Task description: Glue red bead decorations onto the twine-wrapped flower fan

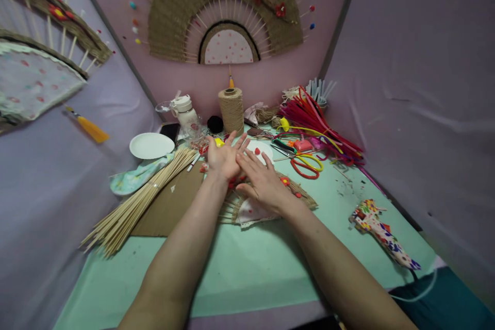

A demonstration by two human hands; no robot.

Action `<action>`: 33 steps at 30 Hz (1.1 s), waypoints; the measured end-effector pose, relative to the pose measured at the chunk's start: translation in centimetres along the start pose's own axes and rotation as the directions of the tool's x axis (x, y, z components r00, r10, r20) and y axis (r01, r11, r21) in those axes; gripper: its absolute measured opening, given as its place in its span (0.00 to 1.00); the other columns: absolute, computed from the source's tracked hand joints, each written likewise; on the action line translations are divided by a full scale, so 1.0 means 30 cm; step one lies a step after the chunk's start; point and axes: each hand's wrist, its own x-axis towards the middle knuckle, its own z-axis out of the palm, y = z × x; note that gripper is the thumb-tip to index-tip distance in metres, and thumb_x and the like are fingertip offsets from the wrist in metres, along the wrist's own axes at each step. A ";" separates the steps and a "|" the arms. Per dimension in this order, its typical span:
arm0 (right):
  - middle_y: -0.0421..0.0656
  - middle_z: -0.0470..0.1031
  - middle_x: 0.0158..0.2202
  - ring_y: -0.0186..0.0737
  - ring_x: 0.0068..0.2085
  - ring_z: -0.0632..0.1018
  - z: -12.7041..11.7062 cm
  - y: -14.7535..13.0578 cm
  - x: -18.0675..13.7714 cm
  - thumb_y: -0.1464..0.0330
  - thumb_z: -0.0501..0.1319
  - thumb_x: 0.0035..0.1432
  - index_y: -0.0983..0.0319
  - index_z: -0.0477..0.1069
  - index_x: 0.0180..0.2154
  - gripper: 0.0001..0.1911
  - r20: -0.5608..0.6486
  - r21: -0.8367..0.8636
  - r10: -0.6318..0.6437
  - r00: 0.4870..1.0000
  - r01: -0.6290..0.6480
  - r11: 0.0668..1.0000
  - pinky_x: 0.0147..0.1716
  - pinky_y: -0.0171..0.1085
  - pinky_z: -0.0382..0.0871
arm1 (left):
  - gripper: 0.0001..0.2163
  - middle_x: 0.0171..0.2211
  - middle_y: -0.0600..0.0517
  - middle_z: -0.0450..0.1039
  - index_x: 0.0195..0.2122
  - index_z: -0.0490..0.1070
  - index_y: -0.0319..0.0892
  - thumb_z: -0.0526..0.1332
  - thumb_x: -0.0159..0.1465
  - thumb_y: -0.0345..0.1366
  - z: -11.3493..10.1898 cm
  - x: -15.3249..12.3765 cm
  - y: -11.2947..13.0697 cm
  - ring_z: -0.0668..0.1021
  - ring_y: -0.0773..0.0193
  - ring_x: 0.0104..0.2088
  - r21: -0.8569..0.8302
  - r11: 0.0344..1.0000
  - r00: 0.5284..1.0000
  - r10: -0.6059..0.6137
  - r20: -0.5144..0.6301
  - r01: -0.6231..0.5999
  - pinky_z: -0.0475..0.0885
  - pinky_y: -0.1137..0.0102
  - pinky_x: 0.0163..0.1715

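My left hand (225,157) is turned palm up above the table, its fingers stretched out toward the back. My right hand (263,180) lies palm down with its fingertips resting across the left palm. Neither hand holds anything. Under both hands lies a small woven fan (305,197) of jute cord and wooden sticks, dotted with little red flowers, with a white spotted cloth at its base.
A bundle of bamboo skewers (143,193) lies on brown cardboard (170,206) at left. White plate (151,145), water bottle (186,111), jute spool (231,108), red pipe cleaners (317,124), scissors (307,165) stand behind. A patterned glue gun (381,232) lies at right.
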 end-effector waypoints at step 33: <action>0.45 0.79 0.44 0.42 0.48 0.77 0.002 -0.012 -0.003 0.66 0.53 0.65 0.58 0.76 0.45 0.14 -0.365 0.233 0.055 0.929 0.034 0.972 0.52 0.45 0.67 | 0.31 0.44 0.37 0.73 0.43 0.67 0.39 0.44 0.61 0.63 0.020 0.003 -0.034 0.77 0.48 0.45 -0.016 0.997 0.995 -0.072 -0.068 0.071 0.73 0.59 0.41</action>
